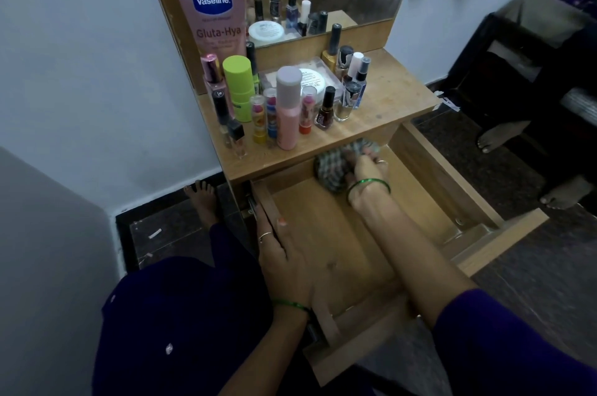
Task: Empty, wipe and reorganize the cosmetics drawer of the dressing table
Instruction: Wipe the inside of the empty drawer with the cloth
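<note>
Wiping is the step in hand, by my reading: the drawer (326, 234) at lower centre stands pulled out with its floor bare, and the cosmetics stand on the surface (397, 95) above it, in the upper middle of the frame. From the left: the left hand (284, 253) rests on the drawer's left wall, fingers laid along the rail and seemingly curled over its edge, steadying it. That brace should stay firm so the drawer does not slide while the other hand rubs. To the right, at centre frame, the right hand (368, 166) has its fingers bunched round a checked cloth (336, 166), pressed to the floor at the back of the drawer, partly under the surface's front edge. Good practice would be strokes drawn from that back corner towards the front, covering the corners and the side walls, keeping the forearm low so it does not jolt the bottles (284, 108) standing near the edge above
</note>
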